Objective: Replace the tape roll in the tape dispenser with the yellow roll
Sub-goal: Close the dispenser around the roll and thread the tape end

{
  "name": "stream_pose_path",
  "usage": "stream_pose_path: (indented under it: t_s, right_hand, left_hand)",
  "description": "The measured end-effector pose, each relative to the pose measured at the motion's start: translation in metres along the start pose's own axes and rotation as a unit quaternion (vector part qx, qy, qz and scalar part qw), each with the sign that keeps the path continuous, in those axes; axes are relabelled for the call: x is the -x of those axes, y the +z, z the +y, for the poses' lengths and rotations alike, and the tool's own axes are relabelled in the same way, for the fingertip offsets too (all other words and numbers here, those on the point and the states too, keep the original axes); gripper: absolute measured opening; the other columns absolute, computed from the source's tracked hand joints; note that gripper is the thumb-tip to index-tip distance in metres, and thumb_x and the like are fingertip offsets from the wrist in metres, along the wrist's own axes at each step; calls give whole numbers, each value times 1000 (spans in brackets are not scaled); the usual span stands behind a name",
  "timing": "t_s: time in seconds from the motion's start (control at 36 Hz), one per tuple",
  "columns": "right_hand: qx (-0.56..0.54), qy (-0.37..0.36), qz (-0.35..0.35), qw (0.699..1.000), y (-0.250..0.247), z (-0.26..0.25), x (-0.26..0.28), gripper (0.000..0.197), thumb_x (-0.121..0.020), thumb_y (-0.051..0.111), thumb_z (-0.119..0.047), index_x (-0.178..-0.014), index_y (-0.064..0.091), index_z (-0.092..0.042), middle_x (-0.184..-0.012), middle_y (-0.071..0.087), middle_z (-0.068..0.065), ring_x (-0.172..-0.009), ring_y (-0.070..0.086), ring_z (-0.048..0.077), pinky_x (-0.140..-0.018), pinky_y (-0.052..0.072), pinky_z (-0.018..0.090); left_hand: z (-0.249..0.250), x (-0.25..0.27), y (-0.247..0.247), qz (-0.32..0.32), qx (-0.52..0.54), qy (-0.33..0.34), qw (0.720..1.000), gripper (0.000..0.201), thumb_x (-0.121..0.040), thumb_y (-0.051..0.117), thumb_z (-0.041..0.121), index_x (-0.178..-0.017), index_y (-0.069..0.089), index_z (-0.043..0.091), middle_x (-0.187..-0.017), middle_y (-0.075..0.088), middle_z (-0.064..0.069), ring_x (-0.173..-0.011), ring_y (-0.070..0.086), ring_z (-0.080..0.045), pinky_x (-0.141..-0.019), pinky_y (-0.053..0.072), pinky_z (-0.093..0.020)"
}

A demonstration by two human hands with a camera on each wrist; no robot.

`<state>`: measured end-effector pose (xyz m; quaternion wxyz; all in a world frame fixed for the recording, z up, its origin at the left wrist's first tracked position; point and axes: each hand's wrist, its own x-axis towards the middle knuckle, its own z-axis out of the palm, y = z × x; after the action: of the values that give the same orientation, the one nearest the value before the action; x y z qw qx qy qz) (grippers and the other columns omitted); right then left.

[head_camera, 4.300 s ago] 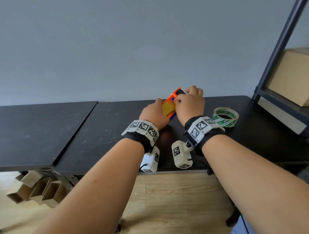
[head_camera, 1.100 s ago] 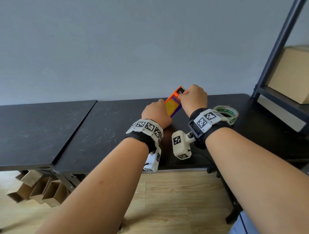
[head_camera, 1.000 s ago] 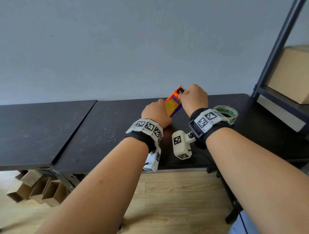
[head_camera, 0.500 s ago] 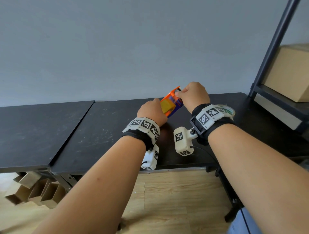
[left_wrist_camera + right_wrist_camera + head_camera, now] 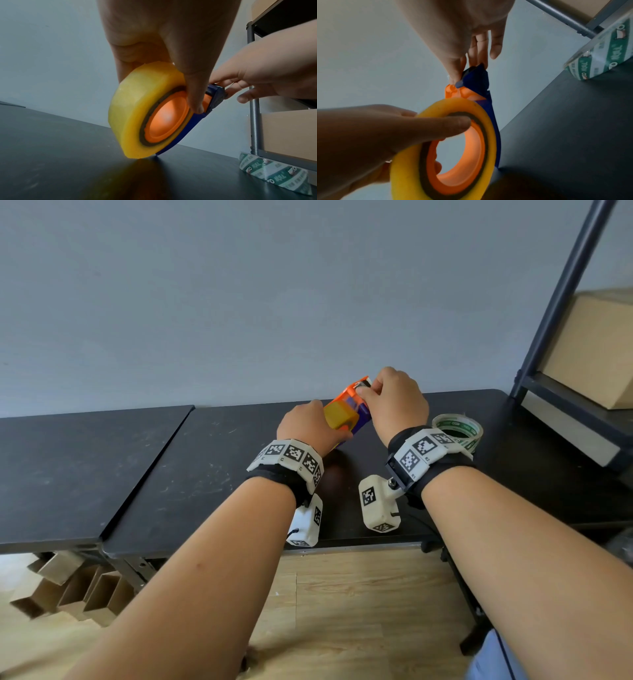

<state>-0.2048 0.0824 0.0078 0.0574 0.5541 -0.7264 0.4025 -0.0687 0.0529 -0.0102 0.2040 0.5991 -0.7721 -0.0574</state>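
Black table (image 5: 178, 474) is bearing the work: nearest, the left hand (image 5: 308, 428) is gripping the yellow roll (image 5: 145, 108) seated on the dispenser (image 5: 481, 86), while beyond it the right hand (image 5: 397, 402) is pinching the cutter end, where the tape should be drawn taut and square.

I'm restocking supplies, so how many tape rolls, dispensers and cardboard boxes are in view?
Tape rolls: 2, the yellow roll and the green-printed roll
Tape dispensers: 1, the dispenser
Cardboard boxes: 1, the box on the shelf
Total: 4
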Motion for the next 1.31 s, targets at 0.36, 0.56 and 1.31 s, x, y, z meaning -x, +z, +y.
stream_pose_path:
  t_s: [0.36, 0.56, 1.31]
  right_hand:
    - [-46, 7, -21, 999, 1, 14, 1, 21, -92, 58, -32, -90, 60, -11, -88, 61, 5, -81, 56, 23, -67, 37, 31]
    - [-67, 8, -16, 998, 2, 10, 1, 24, -93, 57, -35, -91, 60, -11, -87, 62, 3, -79, 54, 21, -67, 41, 31]
    - [-201, 99, 62, 973, 6, 8, -2, 17, -97, 47, -30, -91, 48, -14, -93, 71, 9, -86, 65, 31, -78, 51, 42]
  left_hand:
    - [5, -1, -2, 4, -3, -8, 1000, 45, -70, 68, 56, -87, 56, 17, -79, 59, 0, -75, 60, -24, -61, 44, -29]
    - [6, 3, -1, 39, 32, 30, 998, 52, -79, 66, 40, -123, 45, 20, -116, 59, -7, -100, 63, -33, -79, 54, -40]
    - [6, -1, -12, 19, 29, 47, 998, 46, -77, 68, 23, -118, 50, 11, -120, 52, -7, -101, 59, -30, -79, 53, -41]
